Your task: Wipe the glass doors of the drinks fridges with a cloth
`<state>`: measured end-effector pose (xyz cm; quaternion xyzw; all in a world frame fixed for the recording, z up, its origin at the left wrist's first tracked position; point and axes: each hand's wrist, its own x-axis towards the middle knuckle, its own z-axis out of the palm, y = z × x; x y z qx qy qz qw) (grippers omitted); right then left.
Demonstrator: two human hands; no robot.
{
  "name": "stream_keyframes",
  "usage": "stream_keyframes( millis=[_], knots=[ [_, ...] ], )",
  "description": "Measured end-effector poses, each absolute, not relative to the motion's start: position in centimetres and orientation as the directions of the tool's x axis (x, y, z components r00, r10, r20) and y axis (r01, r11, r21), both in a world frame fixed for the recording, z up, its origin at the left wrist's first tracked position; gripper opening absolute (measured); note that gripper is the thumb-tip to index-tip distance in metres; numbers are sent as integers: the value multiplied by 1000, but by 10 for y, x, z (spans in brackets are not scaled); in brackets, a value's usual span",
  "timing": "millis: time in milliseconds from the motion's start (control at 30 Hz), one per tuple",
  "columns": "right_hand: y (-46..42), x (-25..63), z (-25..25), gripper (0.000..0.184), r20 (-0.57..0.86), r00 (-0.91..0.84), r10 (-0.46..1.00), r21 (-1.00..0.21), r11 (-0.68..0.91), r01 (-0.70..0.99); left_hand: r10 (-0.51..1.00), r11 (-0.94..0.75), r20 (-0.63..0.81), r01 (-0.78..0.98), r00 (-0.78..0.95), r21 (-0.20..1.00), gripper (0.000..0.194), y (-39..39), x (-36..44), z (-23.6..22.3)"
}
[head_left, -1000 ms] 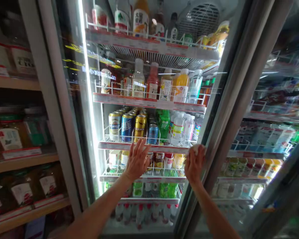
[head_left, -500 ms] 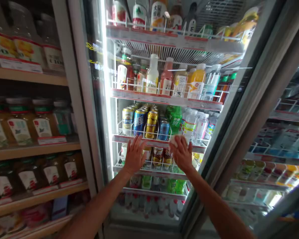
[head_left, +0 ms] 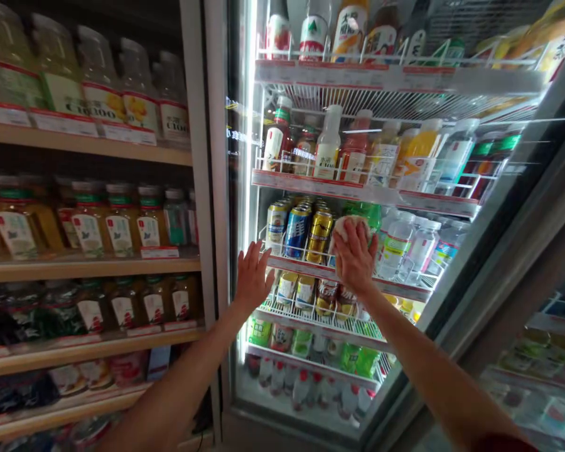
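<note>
My right hand (head_left: pixel 356 256) presses a pale cloth (head_left: pixel 351 227) against the glass door of a lit drinks fridge, its fingers spread over the cloth. To the left, my left hand (head_left: pixel 253 276) is open, palm towards the same glass, with nothing in it; whether it touches the pane I cannot tell. Behind the glass, between the hands, stand a blue can (head_left: pixel 297 231) and a gold can (head_left: pixel 319 235) on a wire shelf. The cloth and right hand hide part of a green bottle (head_left: pixel 365 213) and the cans near it.
Wooden shelves (head_left: pixel 89 270) with rows of bottled drinks stand at the left. A grey door frame (head_left: pixel 499 263) slants down the right side, with another drinks fridge (head_left: pixel 537 376) beyond it. Inside the middle fridge, small bottles (head_left: pixel 301 389) line the bottom.
The view has shifted left, so the fridge appears further right. On the glass, my right hand has moved the cloth upward; my left hand stays open, now nearer the fridge's left edge.
</note>
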<state>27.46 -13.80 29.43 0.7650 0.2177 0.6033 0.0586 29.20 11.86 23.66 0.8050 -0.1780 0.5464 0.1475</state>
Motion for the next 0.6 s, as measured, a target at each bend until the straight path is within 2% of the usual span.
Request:
stream_keyframes(
  millis=[67, 133, 167, 200, 333, 400, 500, 533, 600],
  knots=[
    [-127, 276, 290, 47, 827, 199, 525, 453, -834, 316, -136, -899, 928, -438, 346, 31, 50, 127, 295, 239],
    [-117, 276, 284, 44, 697, 208, 686, 584, -712, 389, -136, -905, 925, -425, 356, 31, 50, 134, 297, 240],
    [-112, 277, 283, 42, 668, 204, 716, 610, -683, 403, -130, -907, 924, -420, 358, 35, 50, 137, 298, 240],
    [-109, 277, 284, 42, 679, 203, 706, 603, -693, 396, -123, -909, 925, -415, 359, 40, 50, 140, 299, 241],
    [-95, 282, 291, 43, 842, 204, 500, 430, -849, 307, -106, -912, 926, -406, 363, 54, 49, 146, 301, 240],
    [-88, 283, 283, 42, 797, 202, 570, 485, -802, 349, -105, -914, 924, -403, 368, 57, 48, 148, 302, 240],
    [-74, 285, 271, 39, 641, 183, 745, 624, -645, 441, -101, -915, 926, -399, 365, 58, 47, 152, 303, 241],
    [-70, 286, 273, 38, 634, 186, 751, 626, -640, 446, -96, -915, 928, -399, 361, 61, 47, 154, 304, 242],
    [-62, 290, 283, 40, 704, 216, 676, 557, -715, 422, -79, -912, 930, -403, 358, 78, 49, 158, 306, 244]
  ],
)
